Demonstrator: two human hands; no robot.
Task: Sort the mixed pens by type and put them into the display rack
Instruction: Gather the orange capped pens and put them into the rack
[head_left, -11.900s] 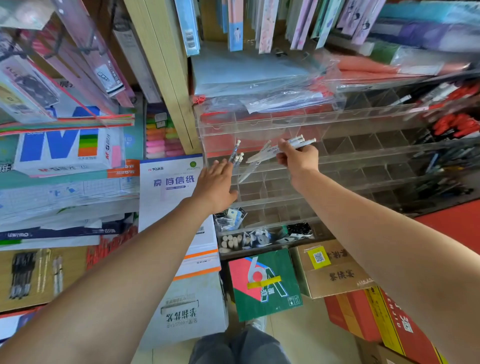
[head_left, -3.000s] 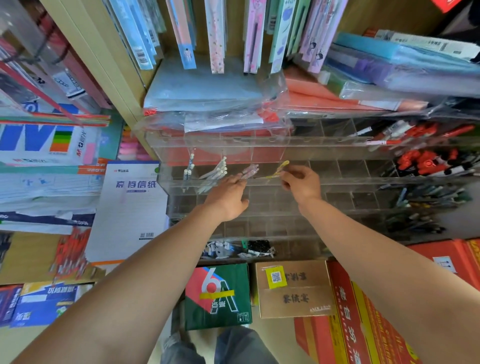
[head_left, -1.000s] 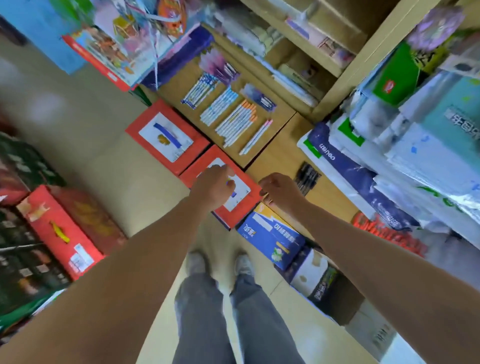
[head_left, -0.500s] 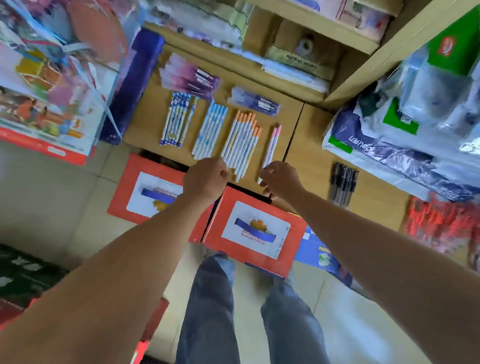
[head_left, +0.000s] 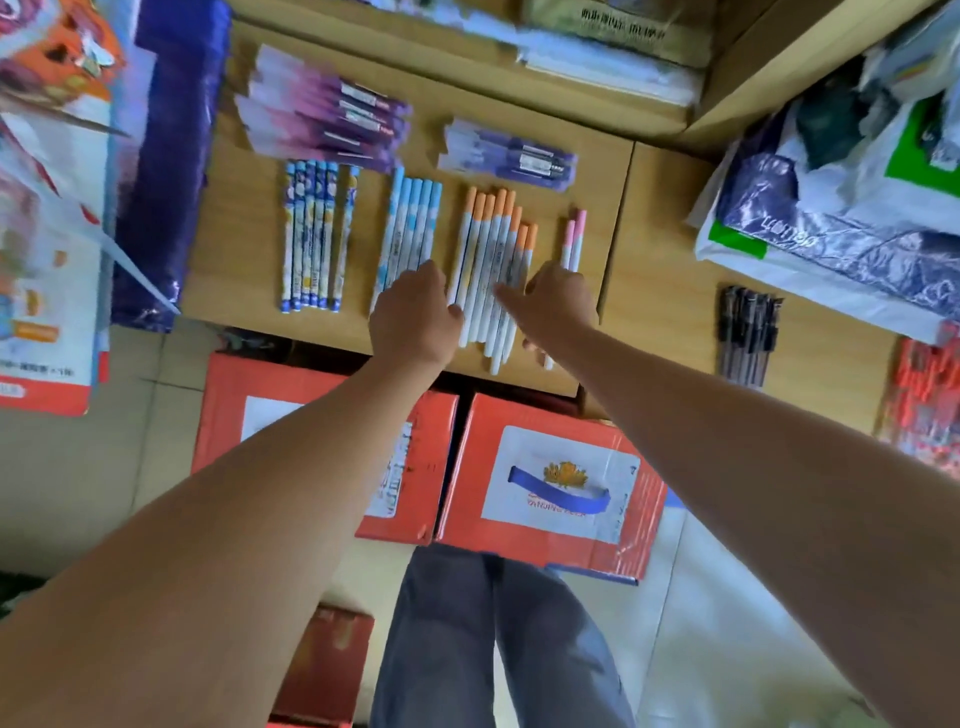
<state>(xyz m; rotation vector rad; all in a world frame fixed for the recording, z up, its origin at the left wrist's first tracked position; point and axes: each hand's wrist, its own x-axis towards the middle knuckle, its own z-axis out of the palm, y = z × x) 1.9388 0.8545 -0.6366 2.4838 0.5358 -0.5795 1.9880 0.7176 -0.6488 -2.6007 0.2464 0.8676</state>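
Centre of frame: my left hand (head_left: 415, 314) lies knuckles-up over the lower ends of the light-blue pens (head_left: 410, 223), fingers tucked under; I cannot tell whether it grips any. My right hand (head_left: 558, 306) covers the lower part of the pink pens (head_left: 574, 236), thumb reaching over the orange pens (head_left: 493, 244) that lie between both hands; I cannot tell its grip either. All rows lie parallel on the desk (head_left: 244, 249), with dark-blue pens (head_left: 311, 239) leftmost and black pens (head_left: 745, 332) at right. Red boxes (head_left: 550, 483) stand below.
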